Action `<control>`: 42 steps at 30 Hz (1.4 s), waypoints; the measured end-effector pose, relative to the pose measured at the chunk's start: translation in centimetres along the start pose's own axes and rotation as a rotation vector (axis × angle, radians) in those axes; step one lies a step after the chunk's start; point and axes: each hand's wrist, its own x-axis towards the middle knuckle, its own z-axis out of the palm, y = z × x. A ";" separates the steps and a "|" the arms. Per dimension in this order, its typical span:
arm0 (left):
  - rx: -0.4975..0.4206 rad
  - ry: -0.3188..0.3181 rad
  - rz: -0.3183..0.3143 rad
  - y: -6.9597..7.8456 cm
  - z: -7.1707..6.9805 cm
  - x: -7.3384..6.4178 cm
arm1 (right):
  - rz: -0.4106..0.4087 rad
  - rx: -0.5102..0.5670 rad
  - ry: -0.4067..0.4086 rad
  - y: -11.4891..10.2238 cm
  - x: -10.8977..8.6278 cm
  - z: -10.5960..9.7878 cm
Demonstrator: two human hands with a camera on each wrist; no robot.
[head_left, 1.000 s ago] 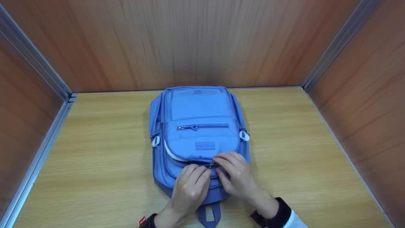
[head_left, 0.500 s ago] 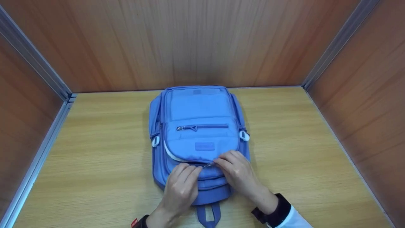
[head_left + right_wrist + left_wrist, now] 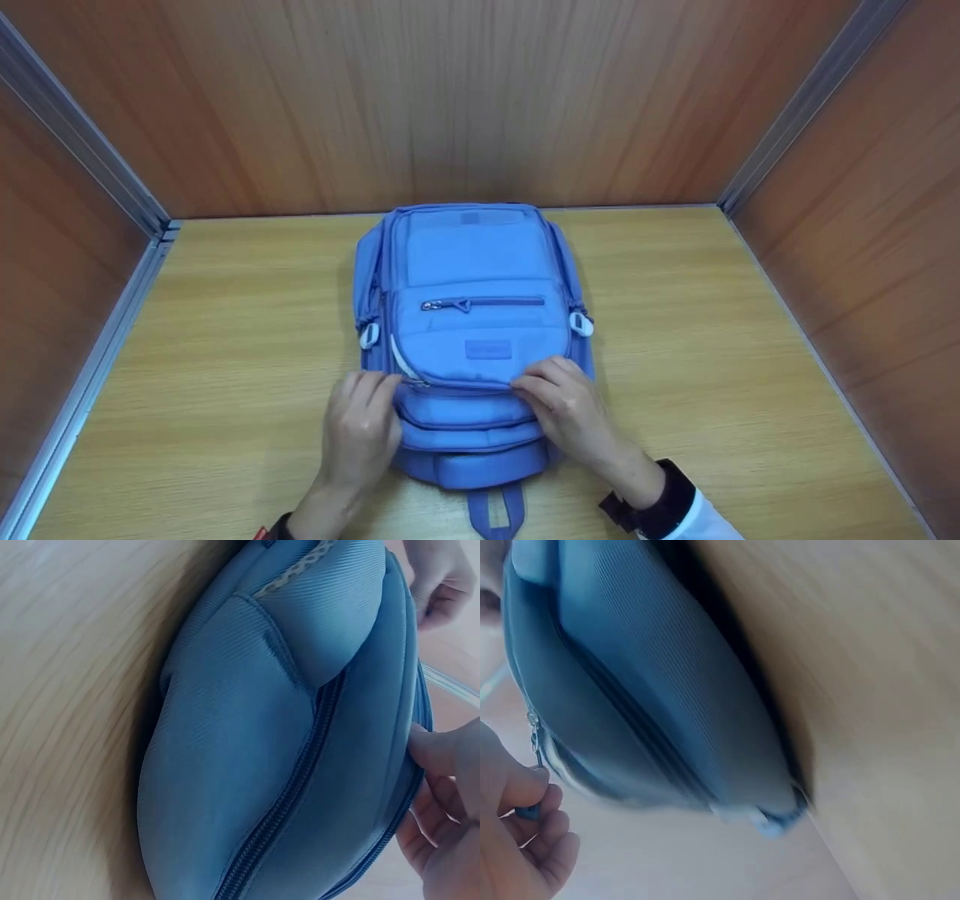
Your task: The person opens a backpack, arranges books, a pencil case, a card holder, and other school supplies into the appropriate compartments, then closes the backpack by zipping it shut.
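Observation:
A blue backpack [image 3: 480,255] lies front up on the table, its bottom toward me. At the lower left of its front pocket, my left hand [image 3: 358,427] pinches a zipper pull [image 3: 528,811] between thumb and fingers, as the left wrist view shows. Pale lining [image 3: 403,358] peeks out through the unzipped stretch just above that hand. My right hand [image 3: 566,409] pinches the pocket's edge along the zipper [image 3: 421,791] at the lower right. Between the hands, the zipper's teeth look joined.
The wooden table [image 3: 240,315] extends on both sides of the backpack. Wood-grain panels [image 3: 465,105] stand behind and at both sides, with metal frame strips [image 3: 97,127] at the corners. A loop strap [image 3: 496,514] hangs from the backpack's near end.
My left hand has moved left along the pocket's lower edge with the zipper pull, and the gap there has closed behind it. My right hand has stayed near the lower right.

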 end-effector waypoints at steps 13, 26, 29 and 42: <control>0.042 -0.021 -0.130 -4.2 0.6 2.0 | -0.007 0.002 0.000 0.0 0.0 -0.2; 0.021 -0.117 -0.233 -7.2 2.8 5.7 | 0.008 0.031 -0.011 -0.1 0.0 -0.2; 0.027 -0.128 -0.245 -7.9 3.4 6.2 | 0.005 0.032 -0.019 -0.1 0.1 -0.1; 0.042 -0.221 -0.317 -9.5 5.4 8.3 | 0.002 0.043 -0.019 0.1 0.0 -0.2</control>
